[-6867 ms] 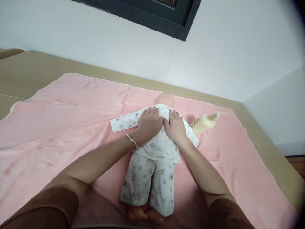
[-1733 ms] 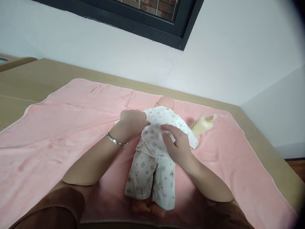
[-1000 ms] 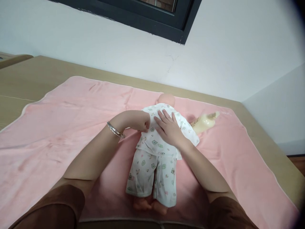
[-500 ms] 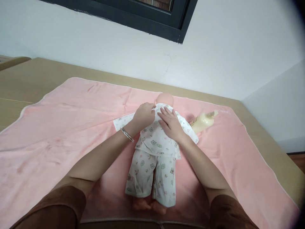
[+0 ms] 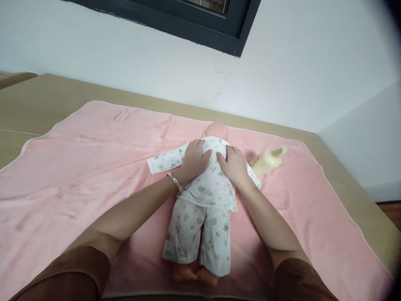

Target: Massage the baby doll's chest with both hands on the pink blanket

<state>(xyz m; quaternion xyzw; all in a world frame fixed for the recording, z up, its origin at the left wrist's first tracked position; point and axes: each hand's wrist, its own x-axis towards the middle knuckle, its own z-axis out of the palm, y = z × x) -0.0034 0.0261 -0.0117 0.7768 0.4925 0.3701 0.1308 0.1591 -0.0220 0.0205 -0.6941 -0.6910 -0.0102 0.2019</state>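
A baby doll (image 5: 216, 177) lies stretched out in white printed pyjamas, its bald head (image 5: 216, 130) toward the wall and its bare feet nearest me. No face shows from here. My left hand (image 5: 196, 159) rests flat on the left side of the doll's upper body, thumb spread toward the middle. On the opposite side lies my right hand (image 5: 234, 166), also flat with its thumb apart, by the doll's right-hand shoulder. Both hands touch the pyjama top, and neither grips anything I can see. The left sleeve (image 5: 166, 160) points outward.
A pink blanket (image 5: 94, 167) is spread beneath the doll on a wooden table (image 5: 75, 90). A pale yellow pump bottle (image 5: 268, 161) lies on its side right of the doll. Behind the table rises a white wall (image 5: 175, 71) with a dark window frame (image 5: 200, 31).
My left hand has opened out from a curled grip near the collar and flattened on the top. My right hand has shifted slightly outward to the right shoulder side.
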